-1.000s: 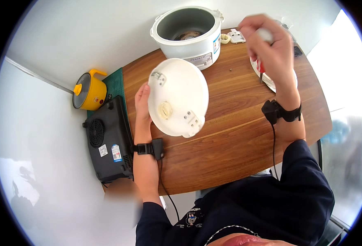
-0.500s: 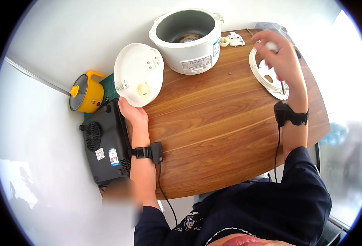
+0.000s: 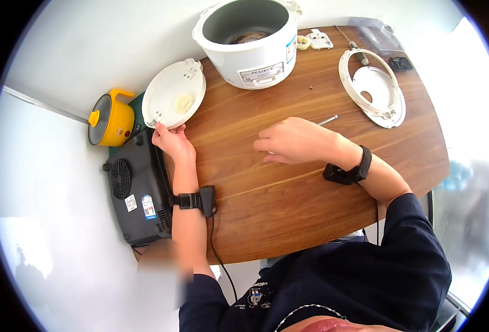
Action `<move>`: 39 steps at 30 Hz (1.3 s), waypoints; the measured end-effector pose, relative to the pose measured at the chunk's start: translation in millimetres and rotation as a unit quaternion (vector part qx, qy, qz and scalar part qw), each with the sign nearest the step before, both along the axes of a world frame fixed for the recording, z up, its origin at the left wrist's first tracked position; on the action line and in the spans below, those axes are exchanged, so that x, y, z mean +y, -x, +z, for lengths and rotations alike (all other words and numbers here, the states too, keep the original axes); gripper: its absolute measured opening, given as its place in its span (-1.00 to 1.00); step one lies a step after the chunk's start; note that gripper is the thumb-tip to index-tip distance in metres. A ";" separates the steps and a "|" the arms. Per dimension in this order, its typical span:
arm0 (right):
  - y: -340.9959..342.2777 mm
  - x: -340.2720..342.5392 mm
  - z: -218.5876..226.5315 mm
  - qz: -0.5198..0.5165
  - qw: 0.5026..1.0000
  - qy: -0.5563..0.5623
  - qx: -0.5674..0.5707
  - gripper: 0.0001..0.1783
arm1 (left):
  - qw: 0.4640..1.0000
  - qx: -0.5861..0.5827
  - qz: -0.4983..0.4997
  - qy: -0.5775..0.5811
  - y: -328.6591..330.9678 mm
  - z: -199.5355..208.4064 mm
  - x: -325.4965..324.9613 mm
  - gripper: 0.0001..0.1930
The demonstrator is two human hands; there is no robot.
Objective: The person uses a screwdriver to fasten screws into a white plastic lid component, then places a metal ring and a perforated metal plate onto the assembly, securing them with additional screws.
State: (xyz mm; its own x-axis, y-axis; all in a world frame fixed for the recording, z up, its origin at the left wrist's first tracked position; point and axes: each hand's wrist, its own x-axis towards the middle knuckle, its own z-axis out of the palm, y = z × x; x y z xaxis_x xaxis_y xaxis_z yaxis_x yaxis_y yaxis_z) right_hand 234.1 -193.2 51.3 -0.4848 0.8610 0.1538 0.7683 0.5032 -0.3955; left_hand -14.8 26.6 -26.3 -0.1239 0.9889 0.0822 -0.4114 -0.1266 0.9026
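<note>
At the left, my left hand (image 3: 176, 145) grips the lower edge of a white rice cooker lid (image 3: 167, 83), fingers closed on its rim near a hinge bracket. The lid's inner side shows, with a cream round fitting in it. Over the middle of the table, my right hand (image 3: 297, 141) is closed, back of the hand upward. A thin metal screwdriver shaft (image 3: 327, 119) sticks out beyond it toward the right; its handle is mostly hidden in my fingers. The white rice cooker body (image 3: 250, 52) stands open at the back.
At the right lie a white ring-shaped frame (image 3: 344, 77), a second screwdriver (image 3: 362, 57), a black part (image 3: 400, 63) and a clear plastic box (image 3: 380, 34). Small white parts (image 3: 320, 39) sit beside the cooker. A yellow pot (image 3: 114, 119) and a black appliance (image 3: 139, 188) line the left edge.
My right hand has come from the ring frame at the right to mid-table, holding the screwdriver. My left hand and the lid have shifted slightly left, and the lid is tilted differently.
</note>
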 end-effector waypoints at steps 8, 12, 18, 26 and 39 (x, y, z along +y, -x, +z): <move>-1.7 4.6 -11.1 -0.001 0.998 0.043 0.045 -0.72 | 1.000 0.023 0.016 0.008 9.0 -13.1 12.5 -0.64; -1.0 4.3 -23.3 0.008 0.999 -0.013 0.050 -0.69 | 0.998 0.056 0.020 0.007 6.5 -17.3 16.3 -0.45; -2.8 -1.0 -15.3 0.008 0.999 -0.029 0.045 -0.67 | 0.989 0.138 0.051 -0.032 -0.5 -8.8 5.3 -0.34; -47.6 -3.4 28.5 -0.138 0.974 -0.179 -0.013 -0.71 | 0.946 0.312 0.076 -0.031 -1.5 9.8 -10.9 -0.28; -139.5 -36.0 19.4 -0.486 0.855 -0.066 -0.172 -0.57 | 0.875 0.431 0.173 -0.137 -8.9 10.1 -16.4 -0.24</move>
State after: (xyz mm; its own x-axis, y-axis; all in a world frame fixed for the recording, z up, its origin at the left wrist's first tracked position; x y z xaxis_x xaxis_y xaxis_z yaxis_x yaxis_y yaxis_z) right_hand 373.6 -229.2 70.8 0.4126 0.8689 0.2735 0.9084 -0.4150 -0.0519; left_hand -5.9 10.2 -16.2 -0.1877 0.8327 0.5209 0.5133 -0.3690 0.7749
